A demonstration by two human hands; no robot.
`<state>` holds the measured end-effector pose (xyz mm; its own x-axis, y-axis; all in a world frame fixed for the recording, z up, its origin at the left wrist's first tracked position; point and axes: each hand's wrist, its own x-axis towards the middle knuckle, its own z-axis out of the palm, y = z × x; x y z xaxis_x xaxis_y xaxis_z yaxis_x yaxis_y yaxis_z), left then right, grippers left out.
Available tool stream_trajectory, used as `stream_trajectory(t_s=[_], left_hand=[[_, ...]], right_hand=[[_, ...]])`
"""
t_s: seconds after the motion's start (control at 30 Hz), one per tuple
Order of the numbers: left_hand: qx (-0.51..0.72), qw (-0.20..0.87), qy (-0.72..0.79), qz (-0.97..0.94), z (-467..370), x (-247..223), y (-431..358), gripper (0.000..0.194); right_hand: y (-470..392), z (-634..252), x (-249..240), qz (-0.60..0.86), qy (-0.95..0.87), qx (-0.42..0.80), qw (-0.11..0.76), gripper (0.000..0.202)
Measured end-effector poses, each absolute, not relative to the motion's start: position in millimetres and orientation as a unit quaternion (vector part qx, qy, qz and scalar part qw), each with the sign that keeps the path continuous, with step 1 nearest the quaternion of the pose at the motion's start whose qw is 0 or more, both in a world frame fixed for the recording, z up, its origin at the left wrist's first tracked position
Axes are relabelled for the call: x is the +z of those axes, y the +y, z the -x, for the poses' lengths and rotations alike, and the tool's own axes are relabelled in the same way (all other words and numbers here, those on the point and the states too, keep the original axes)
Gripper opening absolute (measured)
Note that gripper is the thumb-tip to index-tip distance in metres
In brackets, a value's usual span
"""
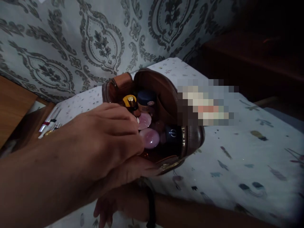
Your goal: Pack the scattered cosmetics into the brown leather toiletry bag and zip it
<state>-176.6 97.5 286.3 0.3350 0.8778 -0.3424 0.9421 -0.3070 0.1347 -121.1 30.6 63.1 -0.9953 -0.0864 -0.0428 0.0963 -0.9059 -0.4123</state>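
A brown zippered cosmetic bag (193, 139) lies open on the cloth. My left hand (111, 133) reaches over its near side, fingers curled down inside and thumb along the front rim. The fingertips are hidden, so whatever they grip cannot be made out. Beside them are a glossy pink rounded item (150, 139) and a second pink piece (144, 121). Behind stand a jar with a dark blue lid (146, 98) and a yellow item with a gold knob (130, 100). My right hand (118, 202), black band at the wrist, hangs below the left forearm with loose, spread fingers, partly hidden.
A white patterned cloth (228, 158) covers the table. Several slim cosmetic tubes (49, 123) lie at the left. A pixelated flat patch (206, 104) is right of the bag. Patterned wallpaper (102, 41) rises behind, with brown wooden furniture (21, 104) at the left.
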Motion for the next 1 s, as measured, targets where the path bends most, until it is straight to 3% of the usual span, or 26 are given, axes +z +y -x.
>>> stream_trajectory(t_s=[0.17, 0.3, 0.5, 1.0], left_hand=[[0.099, 0.045, 0.561, -0.821, 192.1, 272.0, 66.8, 0.031], [0.260, -0.097, 0.553, -0.786, 200.9, 224.8, 28.3, 0.029], [0.236, -0.136, 0.585, -0.764, 212.1, 162.8, -20.5, 0.031], [0.155, -0.199, 0.804, -0.538, 322.3, 111.4, -72.3, 0.023]], right_hand=[[31.0, 109.0, 70.9, -0.068, 0.200, -0.978, -0.009, 0.056], [34.3, 103.0, 80.6, -0.081, 0.211, -0.973, -0.043, 0.047], [33.4, 102.7, 89.6, -0.109, 0.248, -0.961, -0.058, 0.043], [25.1, 99.4, 93.3, -0.146, 0.469, -0.871, 0.002, 0.047]])
